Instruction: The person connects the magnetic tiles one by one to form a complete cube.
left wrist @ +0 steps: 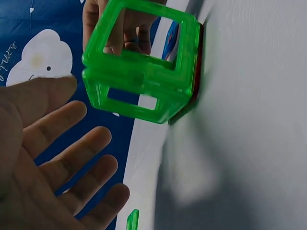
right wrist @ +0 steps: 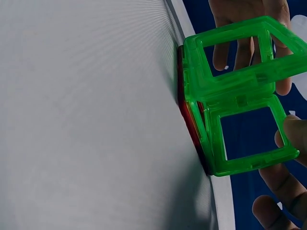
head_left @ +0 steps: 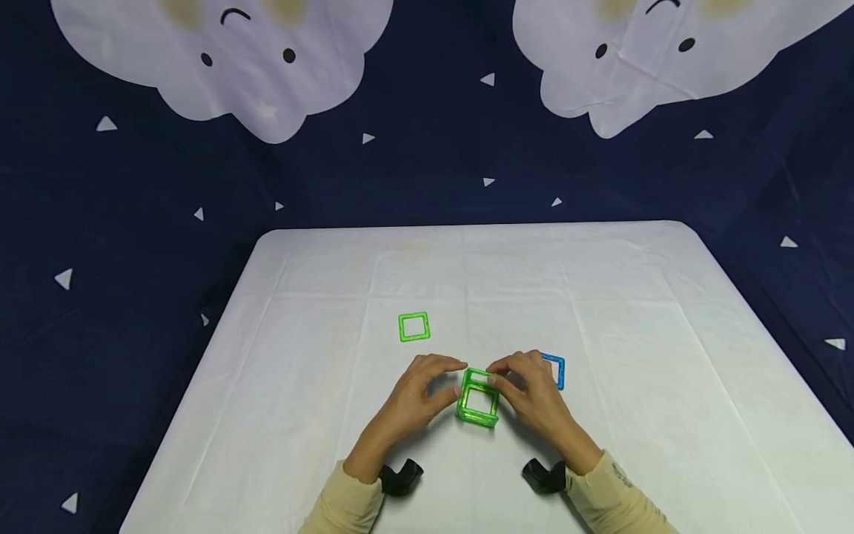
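A boxy structure of green square magnetic tiles (head_left: 477, 419) stands on the table between the hands. In both wrist views a red tile (right wrist: 191, 122) lies under it, flat on the table. The right hand (head_left: 539, 397) pinches one green tile (right wrist: 256, 166) of the structure by its edge, between thumb and finger. On the other side, the left hand (head_left: 415, 394) is spread beside the structure, its fingers apart and holding nothing. In the left wrist view its fingers (left wrist: 91, 143) are extended, with a gap to the tiles (left wrist: 139, 79).
A loose green square tile (head_left: 402, 328) lies flat on the white-covered table (head_left: 320, 371), beyond the left hand. Partly hidden behind the right hand is a blue tile (head_left: 561, 374). A dark blue cloth with clouds (head_left: 267, 81) hangs behind the table.
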Motion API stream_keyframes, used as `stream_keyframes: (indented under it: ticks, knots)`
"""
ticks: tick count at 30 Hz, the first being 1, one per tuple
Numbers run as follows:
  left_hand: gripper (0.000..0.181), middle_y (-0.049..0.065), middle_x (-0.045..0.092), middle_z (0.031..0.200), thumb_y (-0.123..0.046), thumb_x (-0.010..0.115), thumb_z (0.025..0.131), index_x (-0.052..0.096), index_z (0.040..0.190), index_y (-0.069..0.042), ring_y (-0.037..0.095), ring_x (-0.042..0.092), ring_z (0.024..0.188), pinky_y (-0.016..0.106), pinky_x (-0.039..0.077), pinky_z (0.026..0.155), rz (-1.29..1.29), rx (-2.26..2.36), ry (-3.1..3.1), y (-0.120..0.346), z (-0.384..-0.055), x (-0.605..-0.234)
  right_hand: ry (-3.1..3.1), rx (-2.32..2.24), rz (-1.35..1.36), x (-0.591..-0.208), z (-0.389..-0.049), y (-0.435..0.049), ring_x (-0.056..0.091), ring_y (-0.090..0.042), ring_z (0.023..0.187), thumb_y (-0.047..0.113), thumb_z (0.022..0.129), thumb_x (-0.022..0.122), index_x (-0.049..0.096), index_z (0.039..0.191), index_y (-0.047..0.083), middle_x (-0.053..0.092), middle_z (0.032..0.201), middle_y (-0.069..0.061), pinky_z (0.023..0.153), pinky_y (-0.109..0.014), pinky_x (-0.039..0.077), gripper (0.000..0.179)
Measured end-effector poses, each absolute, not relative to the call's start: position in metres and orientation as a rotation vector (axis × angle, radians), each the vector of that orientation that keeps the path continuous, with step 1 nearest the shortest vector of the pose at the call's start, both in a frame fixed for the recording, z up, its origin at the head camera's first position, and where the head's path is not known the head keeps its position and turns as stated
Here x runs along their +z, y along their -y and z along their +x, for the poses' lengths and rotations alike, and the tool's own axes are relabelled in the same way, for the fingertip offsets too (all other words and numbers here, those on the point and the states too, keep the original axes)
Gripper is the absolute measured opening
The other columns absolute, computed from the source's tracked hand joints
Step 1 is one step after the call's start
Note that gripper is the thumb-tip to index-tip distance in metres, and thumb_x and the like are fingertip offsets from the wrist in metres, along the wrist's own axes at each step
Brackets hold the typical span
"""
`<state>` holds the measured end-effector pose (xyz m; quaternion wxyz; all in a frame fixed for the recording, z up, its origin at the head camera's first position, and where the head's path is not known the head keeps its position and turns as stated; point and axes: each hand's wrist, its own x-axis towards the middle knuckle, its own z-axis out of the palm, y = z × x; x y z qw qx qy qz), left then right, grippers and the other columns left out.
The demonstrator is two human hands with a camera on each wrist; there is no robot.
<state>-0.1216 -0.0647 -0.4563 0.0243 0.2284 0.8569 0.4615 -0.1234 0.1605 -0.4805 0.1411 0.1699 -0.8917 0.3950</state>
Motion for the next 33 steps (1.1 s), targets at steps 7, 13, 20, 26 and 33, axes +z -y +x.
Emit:
stream_keyframes:
  ticks: [7, 13, 20, 26, 33]
  knots:
    - [0.038, -0.003, 0.059, 0.128, -0.024, 0.068, 0.086, 0.062, 0.123, -0.020, 0.015, 0.048, 0.119, 0.039, 0.040, 0.101, 0.802, 1.380, -2.631, 0.068, -0.127, -0.458, 2.542, 1.115, 0.538, -0.481, -0.126, -0.160, 0.049, -0.015, 0.082, 0.014, 0.079, 0.074, 0.070, 0.091, 0.022, 0.066, 0.084, 0.012, 0.077, -0.031, 0.034, 0.015]
    - [0.042, -0.004, 0.055, 0.132, -0.027, 0.068, 0.086, 0.059, 0.126, -0.022, 0.016, 0.044, 0.126, 0.042, 0.038, 0.104, 0.847, 1.361, -2.577, 0.069, -0.129, -0.459, 2.541, 1.127, 0.558, -0.482, -0.128, -0.160, 0.048, -0.012, 0.083, 0.013, 0.081, 0.072, 0.070, 0.093, 0.022, 0.065, 0.085, 0.012, 0.078, -0.030, 0.033, 0.015]
    - [0.048, -0.006, 0.054, 0.134, -0.031, 0.070, 0.084, 0.056, 0.130, -0.023, 0.015, 0.043, 0.127, 0.043, 0.038, 0.105, 0.850, 1.352, -2.520, 0.070, -0.130, -0.462, 2.526, 1.129, 0.529, -0.477, -0.130, -0.163, 0.049, -0.014, 0.084, 0.012, 0.085, 0.068, 0.070, 0.095, 0.020, 0.065, 0.089, 0.008, 0.076, -0.030, 0.035, 0.013]
    - [0.050, -0.007, 0.056, 0.130, -0.033, 0.071, 0.083, 0.056, 0.130, -0.023, 0.014, 0.045, 0.125, 0.043, 0.040, 0.103, 0.805, 1.352, -2.511, 0.069, -0.127, -0.462, 2.509, 1.140, 0.509, -0.472, -0.136, -0.167, 0.049, -0.017, 0.080, 0.011, 0.084, 0.068, 0.070, 0.095, 0.017, 0.067, 0.088, 0.005, 0.071, -0.027, 0.033, 0.012]
    - [0.051, -0.006, 0.056, 0.129, -0.033, 0.071, 0.083, 0.056, 0.130, -0.020, 0.013, 0.045, 0.123, 0.042, 0.040, 0.103, 0.763, 1.371, -2.523, 0.067, -0.120, -0.460, 2.531, 1.207, 0.511, -0.465, -0.154, -0.169, 0.051, -0.021, 0.084, 0.012, 0.086, 0.066, 0.070, 0.099, 0.013, 0.068, 0.091, -0.002, 0.075, -0.030, 0.034, 0.013]
